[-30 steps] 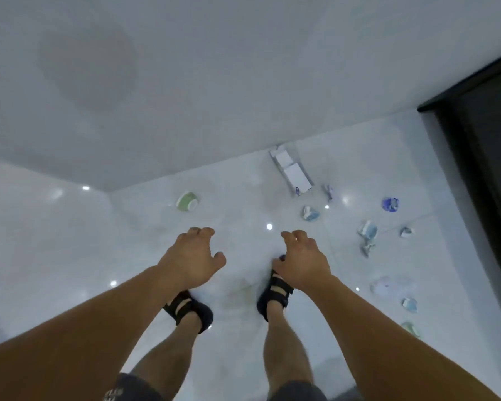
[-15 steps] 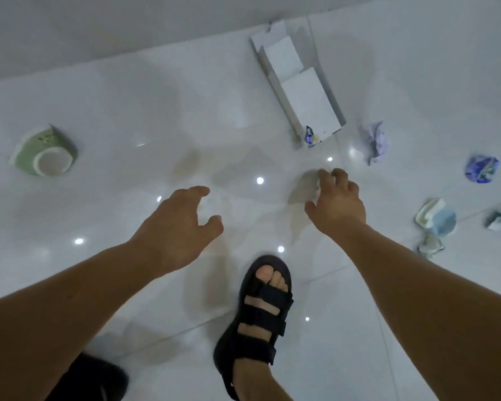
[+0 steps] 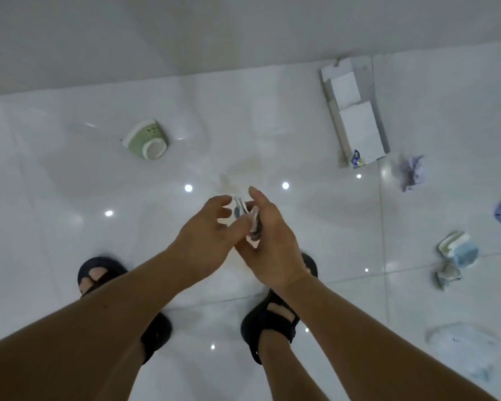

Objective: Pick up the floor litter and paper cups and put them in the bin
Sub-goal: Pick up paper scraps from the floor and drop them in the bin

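The right hand [image 3: 272,241] pinches a small crumpled wrapper [image 3: 251,227] above the white tiled floor [image 3: 243,125], forefinger sticking out. The left hand [image 3: 206,235] is loosely curled against it (gripping or only touching, I cannot tell). A green paper cup [image 3: 145,140] lies on its side far left. A white box [image 3: 356,123] lies far right, and a crushed blue cup [image 3: 457,250] right.

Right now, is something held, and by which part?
The right hand pinches a crumpled litter piece by its lower end; whether the left hand grips too is unclear.
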Demonstrator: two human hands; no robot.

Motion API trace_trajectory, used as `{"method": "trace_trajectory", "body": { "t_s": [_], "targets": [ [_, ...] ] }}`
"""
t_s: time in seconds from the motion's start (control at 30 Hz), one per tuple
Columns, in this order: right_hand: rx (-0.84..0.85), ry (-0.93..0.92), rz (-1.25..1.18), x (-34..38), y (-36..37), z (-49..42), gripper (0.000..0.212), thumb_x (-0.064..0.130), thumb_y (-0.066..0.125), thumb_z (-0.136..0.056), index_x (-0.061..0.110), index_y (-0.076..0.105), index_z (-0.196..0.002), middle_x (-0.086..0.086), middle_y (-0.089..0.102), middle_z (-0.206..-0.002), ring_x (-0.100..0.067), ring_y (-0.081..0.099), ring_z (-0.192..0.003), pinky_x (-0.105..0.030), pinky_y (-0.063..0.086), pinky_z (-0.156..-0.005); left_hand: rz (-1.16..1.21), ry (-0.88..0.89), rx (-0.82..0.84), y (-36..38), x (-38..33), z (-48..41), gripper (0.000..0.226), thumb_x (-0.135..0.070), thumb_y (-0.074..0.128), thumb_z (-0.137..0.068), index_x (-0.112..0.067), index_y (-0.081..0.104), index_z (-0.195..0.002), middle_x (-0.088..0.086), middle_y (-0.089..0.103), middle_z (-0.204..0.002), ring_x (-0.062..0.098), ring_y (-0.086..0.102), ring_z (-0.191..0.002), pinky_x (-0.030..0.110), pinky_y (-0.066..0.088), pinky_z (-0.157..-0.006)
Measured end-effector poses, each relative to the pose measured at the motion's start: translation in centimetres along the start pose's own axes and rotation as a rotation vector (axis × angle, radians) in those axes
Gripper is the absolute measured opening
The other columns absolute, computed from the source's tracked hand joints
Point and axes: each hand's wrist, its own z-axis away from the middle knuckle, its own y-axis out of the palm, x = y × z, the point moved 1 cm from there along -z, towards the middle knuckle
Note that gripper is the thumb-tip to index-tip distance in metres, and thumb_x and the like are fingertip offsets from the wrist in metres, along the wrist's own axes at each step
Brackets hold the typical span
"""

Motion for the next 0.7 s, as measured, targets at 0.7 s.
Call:
{"method": "trace_trajectory", "body": {
  "t_s": [0.7],
  "targets": [
    [0.198, -0.190, 0.996, 4.5, 17.3, -22.9, 0.084, 0.059, 0.062, -0.083, 0.039, 0.015, -0.150, -0.008, 0.014, -0.153, -0.039, 0.032, -0.126, -0.045, 0.047, -0.085, 0.208, -0.119, -0.376, -16.2, 18.4, -3.6, 0.042, -0.035, 0.072, -0.075, -0.035, 0.040, -0.102, -0.019, 0.052, -0.084, -0.004, 0.059, -0.069, -0.003, 0.035, -0.050]
  ]
}}
